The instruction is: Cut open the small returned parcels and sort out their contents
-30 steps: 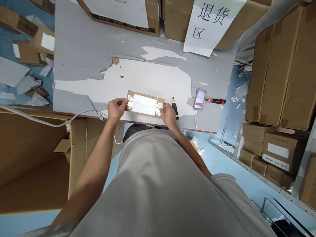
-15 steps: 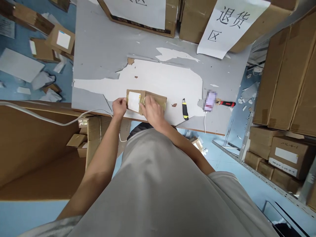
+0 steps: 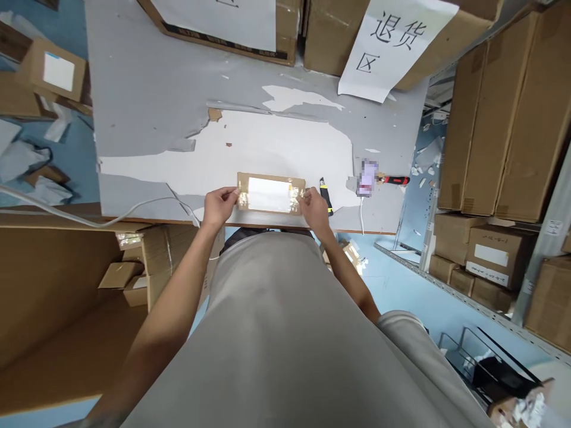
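Note:
A small brown cardboard box (image 3: 271, 177) with a white label and shiny tape at both ends lies near the front edge of the worktable (image 3: 134, 119). My left hand (image 3: 219, 207) pinches its left end, fingertips at the upper left corner. At the opposite end, my right hand (image 3: 314, 209) is closed on the taped right side. Just right of that hand lies a black and yellow utility knife (image 3: 326, 196), partly covered by my fingers.
A blurred phone-like object (image 3: 367, 178) with a white cable lies further right, beside a red and black handle (image 3: 396, 180). Large cartons (image 3: 325, 35) with paper signs line the table's back. An open carton (image 3: 66, 321) stands lower left; boxes fill the right shelf (image 3: 491, 131).
The box has turned so its label faces up along its length. My right hand has moved from its top to its right end. The whole view has shifted.

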Demonstrator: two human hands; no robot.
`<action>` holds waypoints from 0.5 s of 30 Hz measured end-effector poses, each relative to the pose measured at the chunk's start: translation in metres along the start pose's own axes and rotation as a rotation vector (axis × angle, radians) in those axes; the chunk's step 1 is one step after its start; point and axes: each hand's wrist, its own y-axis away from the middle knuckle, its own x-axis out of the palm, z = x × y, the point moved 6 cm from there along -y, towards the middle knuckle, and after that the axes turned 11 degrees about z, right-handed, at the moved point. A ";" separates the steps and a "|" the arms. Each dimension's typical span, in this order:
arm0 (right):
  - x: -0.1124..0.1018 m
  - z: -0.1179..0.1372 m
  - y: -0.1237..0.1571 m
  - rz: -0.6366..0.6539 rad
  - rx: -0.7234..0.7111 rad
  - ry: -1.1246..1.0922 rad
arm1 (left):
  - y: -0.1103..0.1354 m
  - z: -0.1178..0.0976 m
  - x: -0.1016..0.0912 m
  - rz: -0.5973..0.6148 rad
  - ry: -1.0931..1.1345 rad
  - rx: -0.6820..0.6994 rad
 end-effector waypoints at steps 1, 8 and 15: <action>-0.007 -0.014 -0.002 -0.007 0.047 -0.043 | 0.001 -0.006 0.007 0.025 -0.030 0.014; -0.007 -0.046 0.018 -0.026 0.081 -0.158 | 0.022 -0.019 0.022 0.068 -0.154 0.076; -0.007 -0.054 0.005 -0.001 0.029 -0.149 | 0.024 -0.028 0.027 0.008 -0.075 0.067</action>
